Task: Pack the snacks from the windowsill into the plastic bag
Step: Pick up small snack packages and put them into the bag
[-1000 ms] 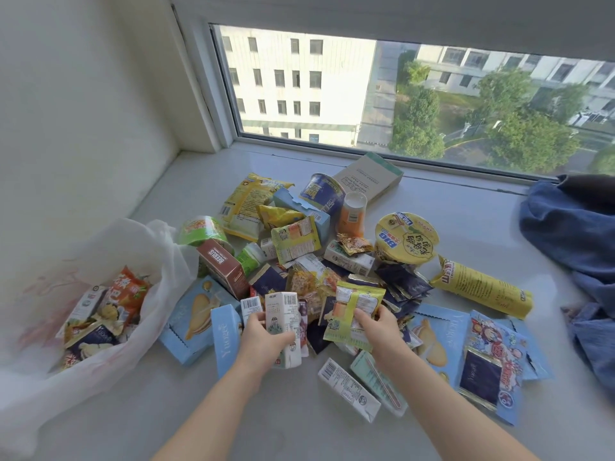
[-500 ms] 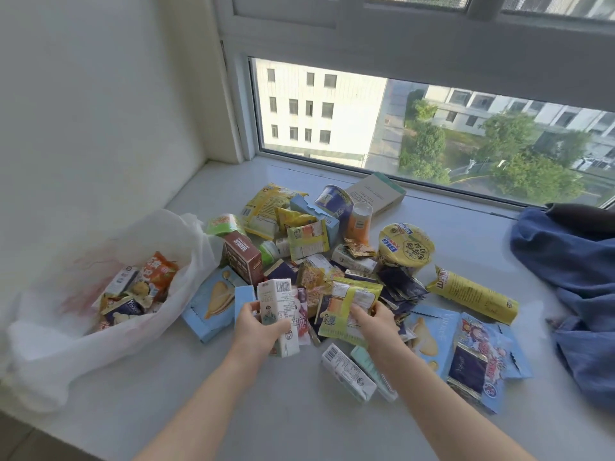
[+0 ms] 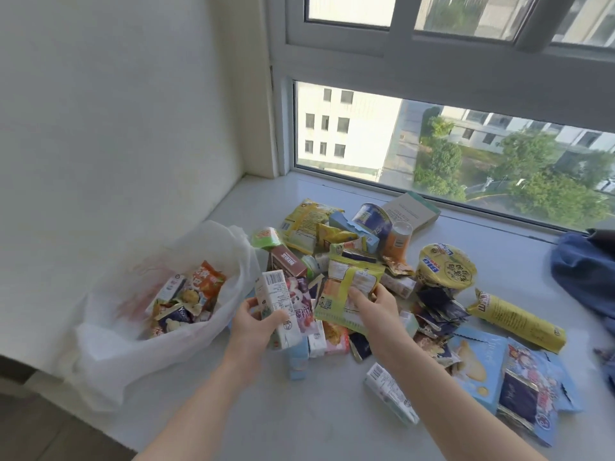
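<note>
Left hand (image 3: 254,324) is wrapped round the lower half of a white carton (image 3: 278,294), held upright above the windowsill (image 3: 299,427). Right hand (image 3: 377,309) pinches a yellow-green pouch (image 3: 349,281), thumb on its face, fingers behind. Both are just above the pile of snacks (image 3: 332,234) mid-sill. The plastic bag (image 3: 109,354) gapes open at the left front edge, already holding packets.
</note>
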